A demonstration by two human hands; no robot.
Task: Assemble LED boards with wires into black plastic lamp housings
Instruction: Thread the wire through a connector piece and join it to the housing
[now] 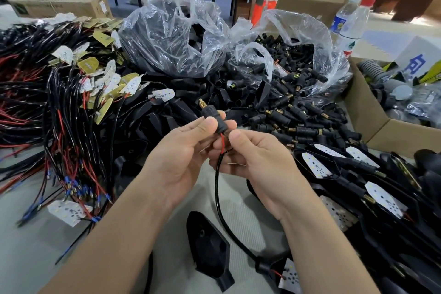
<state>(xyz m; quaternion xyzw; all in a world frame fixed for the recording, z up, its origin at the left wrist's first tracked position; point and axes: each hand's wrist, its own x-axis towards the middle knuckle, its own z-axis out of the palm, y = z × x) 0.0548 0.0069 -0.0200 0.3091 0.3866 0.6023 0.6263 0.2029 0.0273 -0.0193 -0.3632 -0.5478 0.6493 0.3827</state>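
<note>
LED board (290, 277), where is it lying?

— Near right, at the bottom edge of my feed, white face up and partly hidden behind the right forearm. Its black cable (216, 188) rises from there in a loop to the hands.

And the hands?

— My left hand (181, 153) pinches the black body of a threaded stem (209, 116) between thumb and fingertips, with the brass tip pointing to the far side. My right hand (260, 164) pinches the red and black leads (222, 143) just under the stem's base, thumb on top.

Which step is that?

— I'd call it threading the leads into the stem. Nothing shows at the brass tip, so I judge the wire has barely gone in. The fingers cover the base, so I cannot tell how deep the leads sit.

What does the next move need?

— I'd hold the stem steady in the left hand and feed both leads together with the right, in short pushes so neither one buckles or splits off. After that the stem should slide along the cable toward the board. Then the board goes into the empty black housing (207, 241), which lies near centre between my forearms, just left of the cable.

Anything crowding you?

— Finished lamps (317, 164) are stacked to the right, close to the right hand. A pile of wired boards (109, 81) lies to the left. An open plastic bag (317, 38) of spare stems sits beyond the hands, far right.
</note>
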